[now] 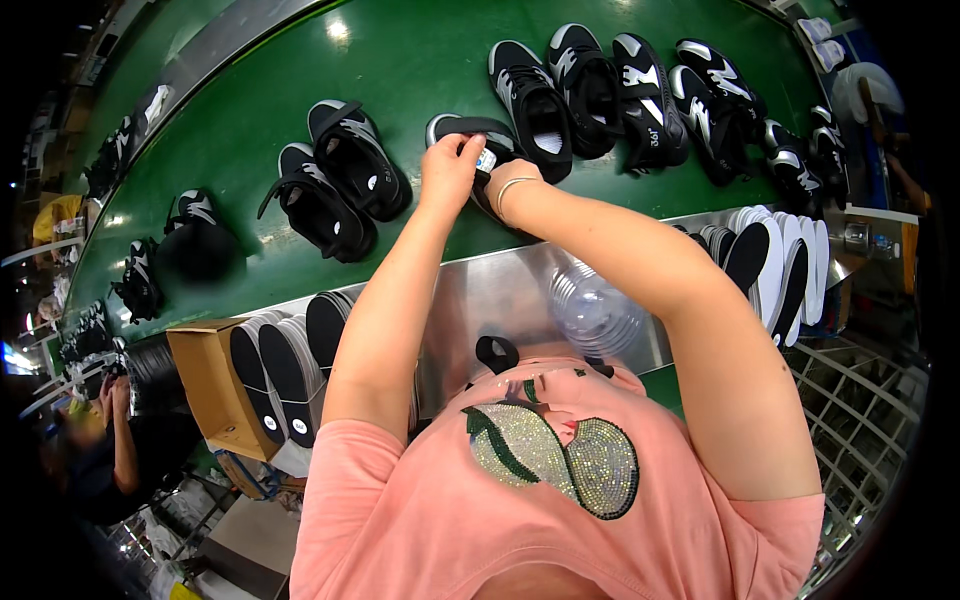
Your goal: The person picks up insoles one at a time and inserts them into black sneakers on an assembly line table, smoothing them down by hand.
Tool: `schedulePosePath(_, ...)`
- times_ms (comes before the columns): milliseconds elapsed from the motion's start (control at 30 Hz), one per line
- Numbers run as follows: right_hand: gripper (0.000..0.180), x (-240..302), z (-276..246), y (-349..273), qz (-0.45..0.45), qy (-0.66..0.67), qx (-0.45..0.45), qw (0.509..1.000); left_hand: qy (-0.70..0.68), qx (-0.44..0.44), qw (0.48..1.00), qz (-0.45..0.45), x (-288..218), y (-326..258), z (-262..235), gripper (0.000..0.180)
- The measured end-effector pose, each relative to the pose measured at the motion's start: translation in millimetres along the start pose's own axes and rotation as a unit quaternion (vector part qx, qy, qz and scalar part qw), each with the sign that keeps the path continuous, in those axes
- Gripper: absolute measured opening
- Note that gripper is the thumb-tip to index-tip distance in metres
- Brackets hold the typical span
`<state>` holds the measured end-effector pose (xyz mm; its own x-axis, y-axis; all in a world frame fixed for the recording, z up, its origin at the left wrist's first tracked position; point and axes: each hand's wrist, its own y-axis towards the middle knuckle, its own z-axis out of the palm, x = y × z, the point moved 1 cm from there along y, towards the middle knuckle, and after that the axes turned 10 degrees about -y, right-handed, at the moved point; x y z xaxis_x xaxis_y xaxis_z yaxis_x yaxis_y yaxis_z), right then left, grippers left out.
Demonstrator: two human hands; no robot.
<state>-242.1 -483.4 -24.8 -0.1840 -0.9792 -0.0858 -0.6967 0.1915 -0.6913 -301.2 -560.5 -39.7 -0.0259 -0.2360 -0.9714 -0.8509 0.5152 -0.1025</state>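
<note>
A black and grey sports shoe with a strap lies on the green work surface in front of me, its toe pointing away. My left hand is closed at its opening, thumb and fingers pinching the tongue, where a small white label shows. Wearing a thin bracelet, my right hand is at the right side of the same shoe's opening. Its fingertips are partly hidden by the shoe, so its grip is unclear. Just right of it stands another black shoe with a light insole showing.
A pair of strapped shoes lies to the left. Several more shoes line the right. Nearer me are stacked insoles by a cardboard box, clear plastic bowls, and more insoles. A person works at far left.
</note>
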Motion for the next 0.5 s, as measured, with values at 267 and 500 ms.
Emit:
schedulePosePath(267, 0.024, -3.1, 5.2, 20.0, -0.104, -0.173, 0.138, 0.970, 0.013, -0.009, 1.000, 0.007, -6.2, -2.1, 2.5, 0.030)
schedulePosePath(500, 0.024, -7.0, 6.9, 4.1, -0.057, -0.053, 0.047, 0.996, 0.034, -0.010, 0.999, 0.007, -10.4, -4.1, 4.4, 0.028)
